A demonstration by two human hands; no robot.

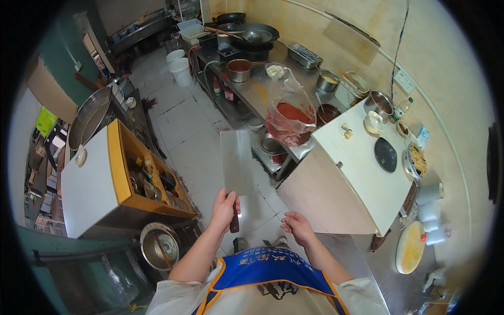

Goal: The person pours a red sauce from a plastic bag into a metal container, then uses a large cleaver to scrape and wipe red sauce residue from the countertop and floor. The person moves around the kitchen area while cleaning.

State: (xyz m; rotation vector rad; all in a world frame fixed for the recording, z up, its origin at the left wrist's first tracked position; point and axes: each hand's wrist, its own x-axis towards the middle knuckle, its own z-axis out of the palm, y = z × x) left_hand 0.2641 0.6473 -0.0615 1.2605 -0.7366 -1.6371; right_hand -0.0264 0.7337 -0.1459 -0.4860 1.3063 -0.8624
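A Chinese kitchen cleaver (237,161) with a wide, flat blade and a dark handle is gripped in my left hand (225,210), its blade pointing away from me over the tiled floor. My right hand (296,226) hangs to the right of it with fingers loosely curled and nothing seen in them. Beyond that hand stands a pale cabinet (362,157), topped with a dark oval plate (385,154), small stacked bowls (373,123) and a bowl of shredded food (417,159). A clear plastic bag of red powder or paste (292,114) sits just past the cabinet.
A steel worktable (260,92) runs along the wall with a wok (258,34) and pots. At left are a white-topped wooden cabinet (92,181) and a steel pot (160,246) low down. White buckets (182,71) stand on the floor. A round cutting board (410,247) lies at right.
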